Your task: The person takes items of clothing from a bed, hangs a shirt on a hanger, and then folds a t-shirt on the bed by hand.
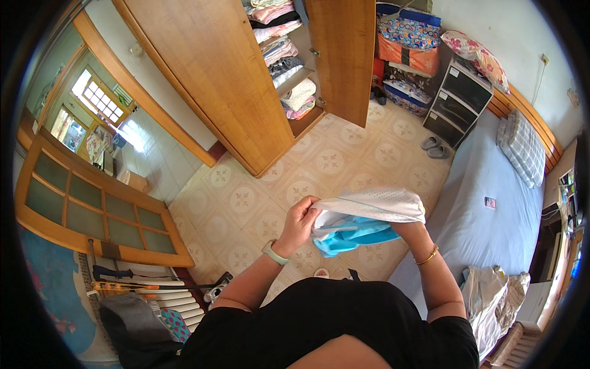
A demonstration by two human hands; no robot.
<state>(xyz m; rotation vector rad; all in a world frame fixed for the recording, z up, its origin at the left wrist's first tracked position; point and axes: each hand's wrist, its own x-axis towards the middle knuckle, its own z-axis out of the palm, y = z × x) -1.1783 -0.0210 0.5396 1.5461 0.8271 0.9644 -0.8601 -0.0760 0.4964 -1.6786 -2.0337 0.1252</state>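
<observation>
A white and bright-blue piece of clothing (369, 206), its white part dotted with tiny holes, hangs stretched between my two hands in front of my body. Its exact kind cannot be made out. My left hand (300, 222) pinches the white edge at the left end, fingers closed on the cloth. At the other end my right hand (410, 231) reaches up under the white fabric and holds it up from inside; its fingers are covered. The blue part sags below, between the wrists.
Ahead stands a wooden wardrobe (209, 74) with one door (341, 61) open on stacked folded clothes (283, 61). To the right lies a bed (473, 184) with a phone (490, 202) and crumpled clothes (485, 301). Grey slippers (435, 147) rest by a black shelf unit (458, 101).
</observation>
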